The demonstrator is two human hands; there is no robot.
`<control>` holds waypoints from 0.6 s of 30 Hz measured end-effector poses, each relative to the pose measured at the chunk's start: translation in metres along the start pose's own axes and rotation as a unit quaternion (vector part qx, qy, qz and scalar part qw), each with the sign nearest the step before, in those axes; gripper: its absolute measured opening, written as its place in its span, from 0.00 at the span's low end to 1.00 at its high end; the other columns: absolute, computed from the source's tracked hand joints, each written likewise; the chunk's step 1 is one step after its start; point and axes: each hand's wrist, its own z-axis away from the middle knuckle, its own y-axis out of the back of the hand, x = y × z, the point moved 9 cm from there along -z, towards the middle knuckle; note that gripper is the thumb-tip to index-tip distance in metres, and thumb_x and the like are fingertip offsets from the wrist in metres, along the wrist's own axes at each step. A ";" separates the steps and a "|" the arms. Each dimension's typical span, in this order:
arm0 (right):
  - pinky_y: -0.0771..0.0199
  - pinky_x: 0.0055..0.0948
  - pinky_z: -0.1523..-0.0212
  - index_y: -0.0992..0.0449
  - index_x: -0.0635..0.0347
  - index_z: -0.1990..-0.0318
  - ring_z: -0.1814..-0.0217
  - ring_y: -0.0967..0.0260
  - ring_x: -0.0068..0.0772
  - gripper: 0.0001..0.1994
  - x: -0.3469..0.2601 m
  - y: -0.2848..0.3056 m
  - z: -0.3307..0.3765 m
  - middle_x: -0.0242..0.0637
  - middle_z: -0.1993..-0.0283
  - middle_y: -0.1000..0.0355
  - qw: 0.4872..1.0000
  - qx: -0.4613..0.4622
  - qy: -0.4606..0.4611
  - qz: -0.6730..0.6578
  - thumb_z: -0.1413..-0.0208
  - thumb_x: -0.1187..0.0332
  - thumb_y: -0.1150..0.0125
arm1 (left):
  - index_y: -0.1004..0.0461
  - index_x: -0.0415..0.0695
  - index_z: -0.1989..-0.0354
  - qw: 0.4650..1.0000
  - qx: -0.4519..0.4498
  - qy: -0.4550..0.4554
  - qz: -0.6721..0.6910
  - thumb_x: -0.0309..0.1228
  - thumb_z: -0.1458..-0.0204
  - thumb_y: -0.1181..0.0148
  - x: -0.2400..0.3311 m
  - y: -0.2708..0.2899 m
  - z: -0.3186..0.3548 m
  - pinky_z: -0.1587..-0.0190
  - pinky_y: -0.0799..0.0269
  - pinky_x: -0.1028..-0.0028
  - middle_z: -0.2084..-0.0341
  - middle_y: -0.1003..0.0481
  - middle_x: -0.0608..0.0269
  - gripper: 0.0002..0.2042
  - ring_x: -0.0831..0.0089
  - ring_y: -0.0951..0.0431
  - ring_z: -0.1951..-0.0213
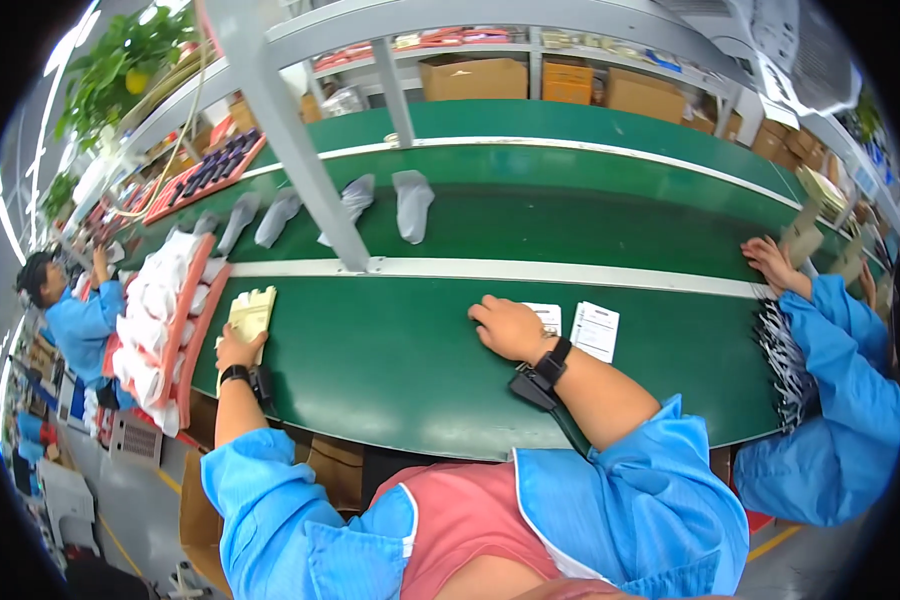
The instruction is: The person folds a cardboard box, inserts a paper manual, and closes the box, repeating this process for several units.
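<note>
Left hand (238,347) grips a pale-yellow flat oblong piece (252,311), long axis toward the long white rail (490,271); right hand (510,329) curled, contents unclear.

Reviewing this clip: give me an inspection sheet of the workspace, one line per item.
Surface: green worktop, pale rail along its far side.
Job's things: cream piece; two white printed cards.
Clutter: pink trays with white bundles, left; dark-and-grey strands, right.
Hands: left hand grips the cream piece; right hand beside the cards, its grasp hidden.
Cables: dark cord at the right wrist.
Surroundings: co-workers either side; grey-wrapped items beyond the rail; shelved cartons.
</note>
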 end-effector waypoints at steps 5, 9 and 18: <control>0.28 0.41 0.63 0.30 0.52 0.59 0.60 0.30 0.43 0.10 0.001 -0.006 -0.004 0.39 0.62 0.33 0.999 -0.033 -0.008 0.002 0.50 0.67 0.45 | 0.43 0.43 0.39 0.998 0.037 -0.028 0.047 0.58 0.65 0.33 -0.018 0.003 -0.023 0.49 0.30 0.58 0.52 0.28 0.40 0.47 0.49 0.26 0.50; 0.28 0.42 0.64 0.29 0.54 0.61 0.62 0.30 0.44 0.09 0.003 -0.006 -0.003 0.40 0.63 0.32 1.000 -0.013 0.006 -0.011 0.51 0.68 0.47 | 0.44 0.40 0.40 0.983 0.093 -0.084 0.136 0.49 0.60 0.33 -0.001 0.038 -0.024 0.50 0.30 0.61 0.53 0.27 0.40 0.42 0.51 0.25 0.51; 0.29 0.41 0.57 0.30 0.53 0.53 0.55 0.33 0.44 0.17 -0.001 -0.004 -0.004 0.38 0.57 0.34 0.998 -0.040 0.020 -0.050 0.52 0.68 0.41 | 0.46 0.36 0.39 0.882 0.139 -0.311 0.326 0.32 0.60 0.29 0.130 0.126 0.071 0.47 0.33 0.66 0.52 0.30 0.47 0.40 0.55 0.27 0.51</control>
